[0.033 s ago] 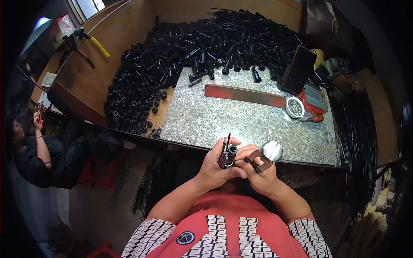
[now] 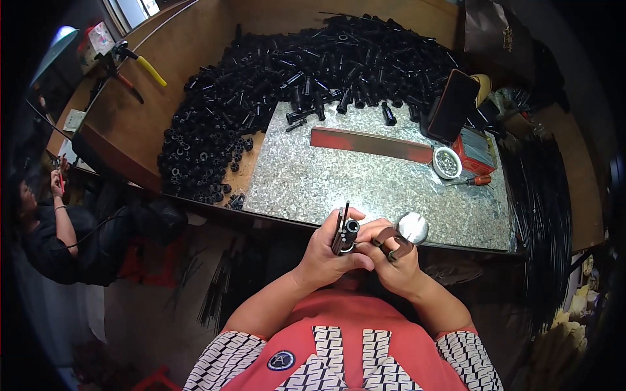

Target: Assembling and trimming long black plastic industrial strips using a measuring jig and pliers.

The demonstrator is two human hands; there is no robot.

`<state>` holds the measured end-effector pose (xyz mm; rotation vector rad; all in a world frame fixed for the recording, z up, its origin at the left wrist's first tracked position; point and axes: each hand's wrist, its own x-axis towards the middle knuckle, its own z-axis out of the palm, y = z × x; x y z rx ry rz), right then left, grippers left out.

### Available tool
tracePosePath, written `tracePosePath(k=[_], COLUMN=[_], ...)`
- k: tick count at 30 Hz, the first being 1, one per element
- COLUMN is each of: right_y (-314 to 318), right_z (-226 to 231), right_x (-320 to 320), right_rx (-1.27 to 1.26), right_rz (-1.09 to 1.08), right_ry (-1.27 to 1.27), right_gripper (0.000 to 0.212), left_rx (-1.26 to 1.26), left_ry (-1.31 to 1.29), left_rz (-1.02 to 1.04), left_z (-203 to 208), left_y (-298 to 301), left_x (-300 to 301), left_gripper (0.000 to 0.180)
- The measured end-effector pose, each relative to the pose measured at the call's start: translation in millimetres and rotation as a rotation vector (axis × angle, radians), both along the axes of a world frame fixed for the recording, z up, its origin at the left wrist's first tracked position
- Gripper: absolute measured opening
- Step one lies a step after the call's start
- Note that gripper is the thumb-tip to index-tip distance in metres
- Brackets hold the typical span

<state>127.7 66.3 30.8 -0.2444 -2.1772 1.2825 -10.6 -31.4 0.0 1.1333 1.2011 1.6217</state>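
Observation:
My left hand (image 2: 323,250) is closed around a black tubular part (image 2: 353,227), its round open end facing up. Thin dark strips (image 2: 342,225) stick up beside the tube in the same grip. Close against it, my right hand (image 2: 399,272) is closed on a tool with curved brown handles (image 2: 389,240); its working end is hidden by my fingers. Just beyond that hand shows a shiny round metal piece (image 2: 412,228), and I cannot tell whether it belongs to the tool. Both hands are over the near edge of the speckled work board (image 2: 287,189).
A heap of black tubular parts (image 2: 326,62) fills the back and left. On the board lie a reddish flat bar (image 2: 372,144), a white bowl (image 2: 447,163) and a screwdriver (image 2: 481,180). A phone (image 2: 454,104) stands behind. Black rods (image 2: 538,195) lie right; a person (image 2: 65,228) sits left.

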Motion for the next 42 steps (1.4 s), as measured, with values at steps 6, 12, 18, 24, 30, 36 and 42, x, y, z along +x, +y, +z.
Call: tracePosePath(k=[6, 12, 18, 24, 30, 36, 42], right_y=[1, 2, 5, 4, -2, -5, -5], right_z=[2, 17, 16, 10, 2, 13, 5], right_x=[-2, -7, -11, -15, -18, -17, -15], right_rx=[-0.032, 0.123, 0.373, 0.332, 0.226, 0.128, 0.007], right_rz=[0.012, 0.022, 0.011, 0.022, -0.006, 0.039, 0.057], right_ry=[0.011, 0.098, 0.148, 0.185, 0.194, 0.126, 0.067], right_gripper=[0.006, 0.011, 0.019, 0.017, 0.017, 0.017, 0.011], left_rx=[0.015, -0.041, -0.094, 0.004, 0.030, 0.093, 0.038], left_ry=[-0.037, -0.129, -0.181, -0.141, -0.184, -0.107, -0.154], left_rz=[-0.025, -0.005, -0.037, -0.096, -0.081, -0.084, -0.059], left_z=[-3, 5, 4, 3, -2, -6, -8], left_y=[-1, -2, -6, -7, -7, -8, -9], left_x=[-2, 0, -2, -6, -8, -12, -10], left_gripper=[0.075, 0.063, 0.061, 0.070, 0.081, 0.081, 0.080])
